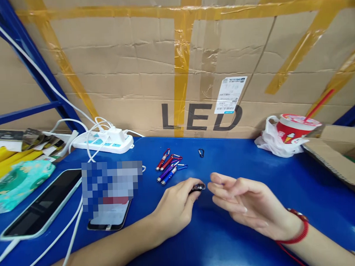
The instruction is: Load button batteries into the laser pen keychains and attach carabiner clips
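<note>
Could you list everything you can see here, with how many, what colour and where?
Cardboard wall: one, brown, back, lettered LED
Tape: several strips, yellow-brown, on cardboard
Label: one, white, over the D
Frame: blue, left; part also right
Table: one, blue
Power strip: one, white, back left
Cables: several, white, left
Phones: two, dark and lit, left
Packet: one, teal, far left
Long items: several, yellow, behind packet
Clip-on tubes: four; two red, one purple, one blue; centre
Loose clip: one, dark, centre
Cup: one, red-white, red straw, right
Bag: one, white, around cup
Open box: one, brown, right
Held object: one, dark, in left hand
Bracelet: one, red, right wrist
Hands: two; left gripping, right open
</note>
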### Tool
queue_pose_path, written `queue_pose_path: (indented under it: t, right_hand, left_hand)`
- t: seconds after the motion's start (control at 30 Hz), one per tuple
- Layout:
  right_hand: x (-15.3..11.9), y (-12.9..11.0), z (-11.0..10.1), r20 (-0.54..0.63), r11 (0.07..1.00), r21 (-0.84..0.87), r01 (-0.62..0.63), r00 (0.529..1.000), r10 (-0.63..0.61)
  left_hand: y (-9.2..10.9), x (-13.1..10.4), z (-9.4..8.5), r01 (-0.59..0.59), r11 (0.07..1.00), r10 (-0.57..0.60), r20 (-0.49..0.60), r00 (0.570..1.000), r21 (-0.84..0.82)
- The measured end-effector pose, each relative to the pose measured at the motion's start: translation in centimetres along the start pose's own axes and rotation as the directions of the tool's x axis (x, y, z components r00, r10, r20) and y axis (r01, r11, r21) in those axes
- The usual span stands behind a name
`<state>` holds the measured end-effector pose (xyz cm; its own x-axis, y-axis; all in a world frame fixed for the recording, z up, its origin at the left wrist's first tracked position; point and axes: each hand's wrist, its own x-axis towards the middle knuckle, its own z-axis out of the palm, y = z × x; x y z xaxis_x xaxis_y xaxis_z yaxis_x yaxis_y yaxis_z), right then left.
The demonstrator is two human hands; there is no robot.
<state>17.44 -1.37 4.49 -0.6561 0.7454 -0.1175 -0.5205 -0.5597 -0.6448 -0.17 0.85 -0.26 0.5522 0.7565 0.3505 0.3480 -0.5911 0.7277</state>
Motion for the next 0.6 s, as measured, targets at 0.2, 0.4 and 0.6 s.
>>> queue_pose_path:
  t: [0.2, 0.4, 0.6]
  right_hand:
    - [0.3, 0.8, -0.5, -0.057, 0.824, -0.522, 0.22, 0.955, -0.291]
    - [1.3, 1.0, -1.9, 0.036, 0.22, -0.952, 0.214, 0.79, -0.612]
    - [1.4, 1.2, -1.9, 0.103, 0.094, -0.973, 0.211, 0.76, -0.642]
  left_hand:
    - [0.2, 0.0, -0.2, -0.011, 0.999, 0.012, -0.003, 1.0, 0.047]
    - [0.2, 0.0, -0.2, -0.025, 0.999, 0.026, -0.02, 0.999, 0.045]
    - [0.1, -0.1, -0.2, -0.024, 0.999, 0.025, -0.009, 1.0, 0.041]
